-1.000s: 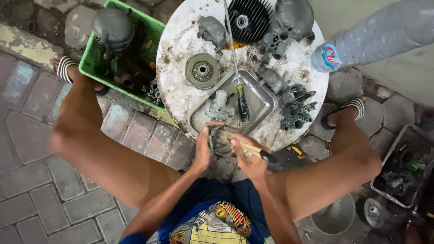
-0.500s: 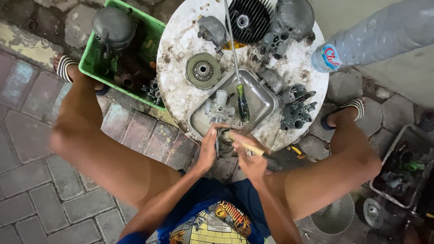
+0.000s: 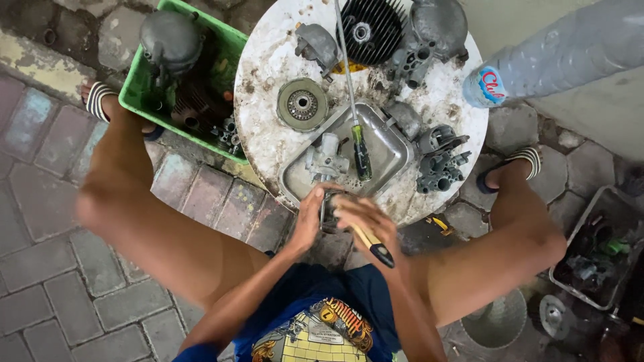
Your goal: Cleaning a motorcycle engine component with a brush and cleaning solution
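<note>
My left hand [image 3: 310,218] grips a small dark metal engine part [image 3: 329,209] at the near edge of the round white table [image 3: 268,100]. My right hand [image 3: 365,218] presses against the same part from the right and holds a brush with a yellow and black handle [image 3: 373,245], whose end points back toward my body. The part is mostly hidden between my fingers. Just beyond my hands lies a dented metal tray [image 3: 392,154] holding a grey carburettor body [image 3: 325,159] and a screwdriver with a green and black handle [image 3: 359,147].
On the table lie a round clutch disc [image 3: 302,104], a finned black cylinder head [image 3: 370,28] and several grey castings [image 3: 439,161]. A green crate [image 3: 137,87] of engine parts stands at the left. A plastic bottle [image 3: 557,57] lies at the right, a parts bin [image 3: 594,251] lower right.
Both hands have stayed on the small part at the table's edge. My right hand has shifted slightly over it with the brush; nothing else has moved.
</note>
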